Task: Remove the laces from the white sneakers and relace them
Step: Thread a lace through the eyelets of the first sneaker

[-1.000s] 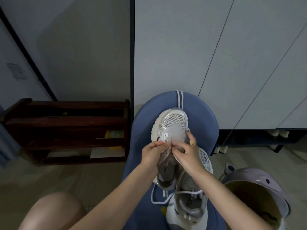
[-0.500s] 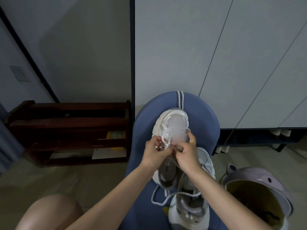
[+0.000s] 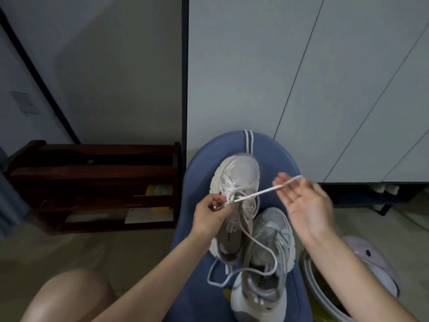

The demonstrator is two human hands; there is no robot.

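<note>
The white cabinet doors (image 3: 301, 77) fill the background ahead of me, with a dark wooden shoe rack (image 3: 92, 184) against the wall at my left. A blue padded seat (image 3: 274, 156) stands directly in front of me and carries both white sneakers. A lavender bin (image 3: 371, 263) stands on the floor at my right, just beside the seat. My bare knee (image 3: 69, 296) shows at lower left.

The far sneaker (image 3: 239, 177) lies toe away from me, its heel overlapping the toe region of the near sneaker (image 3: 267, 263), which lies closer to me and slightly right.

My left hand (image 3: 211, 217) rests on the far sneaker's eyelet area, fingers curled and pinching the lace there. My right hand (image 3: 304, 203) is raised to the right of the far sneaker, palm facing me, fingers curled loosely around the white lace (image 3: 255, 194). The lace runs taut from the eyelets to that hand. Its slack remainder loops across the near sneaker's opening onto the seat. A second white lace (image 3: 248, 142) hangs over the far edge of the seat.
</note>
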